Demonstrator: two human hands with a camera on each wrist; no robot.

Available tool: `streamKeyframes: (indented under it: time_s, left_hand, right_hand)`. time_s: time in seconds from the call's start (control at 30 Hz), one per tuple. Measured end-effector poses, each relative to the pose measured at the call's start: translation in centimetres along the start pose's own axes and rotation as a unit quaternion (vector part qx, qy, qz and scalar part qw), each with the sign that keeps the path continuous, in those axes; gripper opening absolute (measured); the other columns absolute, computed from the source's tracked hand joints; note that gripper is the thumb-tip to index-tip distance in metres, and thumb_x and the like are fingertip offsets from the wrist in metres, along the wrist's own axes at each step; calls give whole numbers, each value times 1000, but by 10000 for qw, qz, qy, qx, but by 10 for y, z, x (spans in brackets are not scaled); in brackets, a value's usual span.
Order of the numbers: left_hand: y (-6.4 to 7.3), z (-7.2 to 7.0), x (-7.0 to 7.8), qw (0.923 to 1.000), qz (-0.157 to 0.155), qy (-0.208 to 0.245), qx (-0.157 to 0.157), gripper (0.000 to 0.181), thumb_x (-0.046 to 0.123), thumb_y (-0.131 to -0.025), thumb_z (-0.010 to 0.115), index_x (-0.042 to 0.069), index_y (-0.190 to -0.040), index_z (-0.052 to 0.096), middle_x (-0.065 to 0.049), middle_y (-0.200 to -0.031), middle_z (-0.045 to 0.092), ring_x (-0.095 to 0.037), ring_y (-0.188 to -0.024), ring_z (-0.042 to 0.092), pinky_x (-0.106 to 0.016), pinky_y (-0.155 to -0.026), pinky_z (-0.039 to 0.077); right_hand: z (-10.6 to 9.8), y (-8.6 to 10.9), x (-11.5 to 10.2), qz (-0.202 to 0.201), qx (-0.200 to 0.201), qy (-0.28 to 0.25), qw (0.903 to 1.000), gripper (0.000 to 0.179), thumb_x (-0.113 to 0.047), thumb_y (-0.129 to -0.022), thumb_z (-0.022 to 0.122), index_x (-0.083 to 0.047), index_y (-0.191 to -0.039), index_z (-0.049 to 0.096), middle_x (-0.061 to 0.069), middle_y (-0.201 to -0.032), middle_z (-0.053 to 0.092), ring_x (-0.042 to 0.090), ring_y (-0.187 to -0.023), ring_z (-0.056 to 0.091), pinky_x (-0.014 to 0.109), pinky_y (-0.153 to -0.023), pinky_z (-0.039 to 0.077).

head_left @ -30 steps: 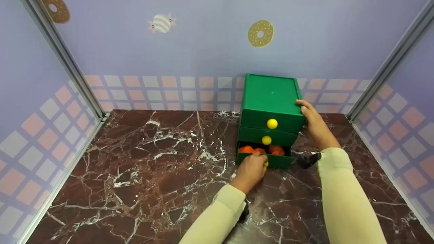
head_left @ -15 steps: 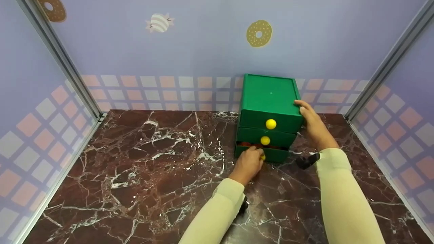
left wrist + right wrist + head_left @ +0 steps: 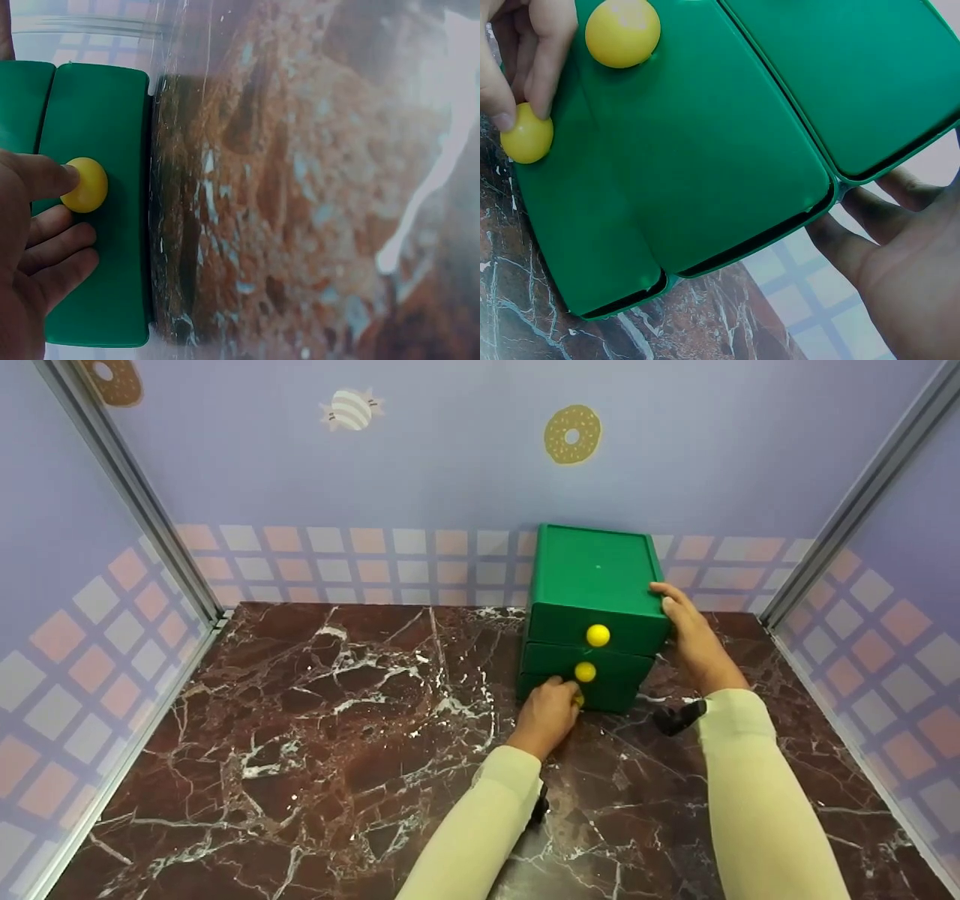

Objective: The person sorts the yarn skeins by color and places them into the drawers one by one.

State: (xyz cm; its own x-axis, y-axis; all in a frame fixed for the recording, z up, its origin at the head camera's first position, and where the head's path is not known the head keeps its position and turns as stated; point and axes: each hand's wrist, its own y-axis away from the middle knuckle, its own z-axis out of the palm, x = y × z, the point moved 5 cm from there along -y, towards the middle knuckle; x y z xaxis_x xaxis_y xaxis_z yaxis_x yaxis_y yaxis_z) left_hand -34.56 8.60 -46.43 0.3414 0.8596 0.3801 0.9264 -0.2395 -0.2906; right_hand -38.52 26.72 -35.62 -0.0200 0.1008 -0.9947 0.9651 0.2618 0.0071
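A green cabinet [image 3: 596, 566] of three stacked drawers stands against the back wall, a round yellow knob on each drawer front. My left hand [image 3: 546, 718] is at the bottom drawer [image 3: 611, 699], whose front sits about flush with the others. In the right wrist view, its thumb and a finger pinch the bottom yellow knob [image 3: 527, 133]; its other fingers lie near the green front in the left wrist view. My right hand [image 3: 699, 645] rests against the cabinet's right side, with fingertips at the upper edge. The drawers' contents are hidden.
The dark red marbled tabletop [image 3: 315, 735] spreads left of and in front of the cabinet. A lilac back wall [image 3: 450, 457] with printed sweets rises close behind it. Side panels border the table on both sides.
My left hand has pushed the bottom drawer inward until its front meets the cabinet. The orange-red things seen inside it earlier are now out of sight. The right hand stays against the side.
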Motion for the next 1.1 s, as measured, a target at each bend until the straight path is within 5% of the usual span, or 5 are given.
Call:
streamKeyframes:
  time_s: [0.43,0.8,0.93,1.1]
  left_hand:
    - [0,-3,-2,10000,-61,19,42,9,19,-89,68,16,-98,70,-2,-93,64,-20,-81,67,-33,-72,56]
    - [4,-4,-12,9982,62,126,-587,29,20,-90,66,18,-119,65,-4,-106,63,-21,-94,66,-34,-85,55]
    - [5,-9,-14,9962,172,108,-848,33,25,-92,65,18,-124,64,-3,-113,63,-20,-100,65,-34,-90,54]
    - [8,-26,-21,9963,307,142,-788,32,29,-92,62,18,-122,65,-2,-114,65,-21,-101,66,-36,-90,54]
  right_hand:
    - [-9,-18,17,6,-21,-90,10000,47,-43,-105,29,-32,-151,25,14,-161,1,37,-143,19,58,-114,21]
    - [4,-10,-3,-67,29,109,9999,50,-39,-105,27,-25,-153,23,18,-161,1,40,-141,21,59,-112,23]
    - [-8,-9,0,-150,533,932,9941,53,-47,-104,26,-28,-153,27,15,-162,9,38,-140,27,58,-111,28]
    - [-24,-3,1,-184,1128,2457,9626,58,-62,-98,24,-39,-151,29,13,-160,23,39,-138,34,60,-109,31]
